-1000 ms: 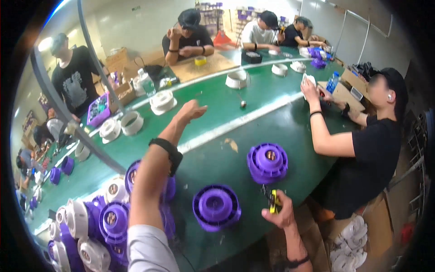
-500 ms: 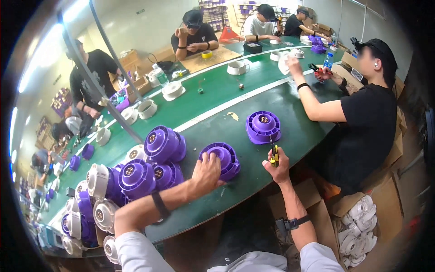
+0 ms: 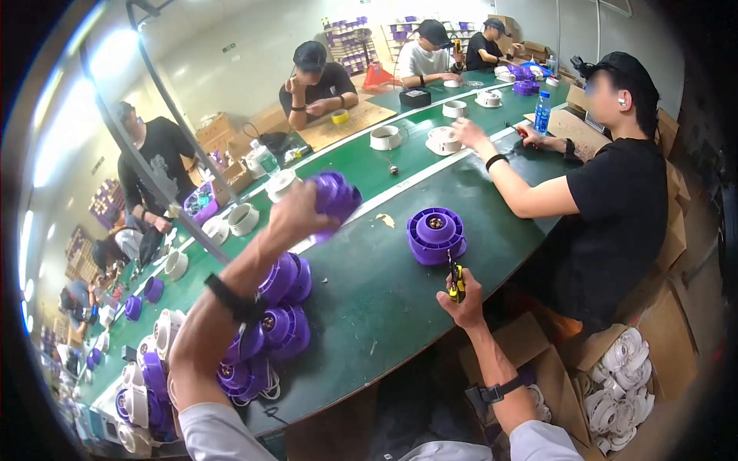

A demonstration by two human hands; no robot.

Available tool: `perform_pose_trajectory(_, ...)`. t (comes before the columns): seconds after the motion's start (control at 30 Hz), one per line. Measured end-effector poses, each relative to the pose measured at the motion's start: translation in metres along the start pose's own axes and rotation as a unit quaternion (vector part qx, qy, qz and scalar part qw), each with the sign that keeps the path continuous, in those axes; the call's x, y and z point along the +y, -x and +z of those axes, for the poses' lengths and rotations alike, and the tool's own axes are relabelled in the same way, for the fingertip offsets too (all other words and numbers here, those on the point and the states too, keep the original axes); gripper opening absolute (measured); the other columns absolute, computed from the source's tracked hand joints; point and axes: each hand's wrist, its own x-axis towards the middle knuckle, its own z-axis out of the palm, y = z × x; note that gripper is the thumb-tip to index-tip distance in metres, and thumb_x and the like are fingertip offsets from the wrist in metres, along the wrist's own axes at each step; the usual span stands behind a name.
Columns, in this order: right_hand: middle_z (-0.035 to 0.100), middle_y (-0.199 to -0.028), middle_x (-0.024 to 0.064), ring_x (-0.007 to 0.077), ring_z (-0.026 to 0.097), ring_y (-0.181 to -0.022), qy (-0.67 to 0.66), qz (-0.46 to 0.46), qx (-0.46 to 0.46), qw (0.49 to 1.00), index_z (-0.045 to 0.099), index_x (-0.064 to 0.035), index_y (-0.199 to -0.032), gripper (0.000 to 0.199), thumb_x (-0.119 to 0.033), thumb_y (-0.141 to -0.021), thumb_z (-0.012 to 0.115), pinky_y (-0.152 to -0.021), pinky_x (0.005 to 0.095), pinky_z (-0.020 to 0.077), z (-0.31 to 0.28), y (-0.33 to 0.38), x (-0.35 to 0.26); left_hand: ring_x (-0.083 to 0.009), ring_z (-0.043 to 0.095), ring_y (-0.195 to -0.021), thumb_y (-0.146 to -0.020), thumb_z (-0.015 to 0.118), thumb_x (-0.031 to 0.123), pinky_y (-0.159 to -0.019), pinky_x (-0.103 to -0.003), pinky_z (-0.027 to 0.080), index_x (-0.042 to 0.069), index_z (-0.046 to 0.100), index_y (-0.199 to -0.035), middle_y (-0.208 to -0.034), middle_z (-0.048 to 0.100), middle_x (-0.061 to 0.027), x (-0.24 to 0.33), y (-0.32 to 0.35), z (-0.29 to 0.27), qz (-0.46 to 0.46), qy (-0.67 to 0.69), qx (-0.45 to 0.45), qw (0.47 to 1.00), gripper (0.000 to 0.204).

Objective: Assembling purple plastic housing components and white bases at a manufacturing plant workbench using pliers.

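Observation:
My left hand grips a purple round plastic housing, raised over the far side of the pile and smeared by motion. My right hand is closed around yellow-and-black pliers, their jaws pointing away from me. Just beyond the jaw tips, another purple housing stands upright on the green table, with small brassy parts in its centre. Whether the tips touch it, I cannot tell. Under my left forearm lies a pile of purple housings, partly hidden by the arm.
White housings mix into the pile at the left. A white strip divides the green table. At the right a co-worker handles a white round part. Cardboard boxes with white parts stand below the edge.
My left hand has lifted the purple housing off the table and carried it up and leftward. My right hand keeps the pliers near the other housing. The co-worker's white part has come down onto the table.

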Motion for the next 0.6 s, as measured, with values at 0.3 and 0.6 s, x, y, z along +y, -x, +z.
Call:
perform_pose_trajectory(0.3, 0.050, -0.070, 0.0043, 0.0163, 0.051, -0.062, -0.011, 0.010, -0.004, 1.000, 0.051, -0.0051, -0.085, 0.033, -0.023, -0.070, 0.074, -0.056, 0.0319, 0.0433, 0.005, 0.002, -0.002, -0.0276, 0.064, -0.105, -0.061, 0.085, 0.035, -0.084, -0.042, 0.053, 0.008, 0.064, -0.116, -0.115, 0.065, -0.0120, -0.094, -0.109, 0.094, -0.278, -0.081, -0.154, 0.945, 0.065)
perform_pose_trajectory(0.6, 0.051, -0.074, 0.0049, 0.0160, 0.052, -0.065, -0.006, 0.035, 0.010, 0.999, 0.051, -0.0043, -0.089, 0.033, -0.021, -0.067, 0.069, -0.062, 0.0285, 0.0447, -0.007, -0.002, -0.002, -0.0315, 0.058, -0.114, -0.088, 0.060, 0.019, -0.087, -0.048, 0.050, 0.005, 0.058, -0.124, -0.134, 0.050, -0.0125, -0.105, -0.138, 0.183, -0.361, -0.088, -0.111, 0.922, 0.038)
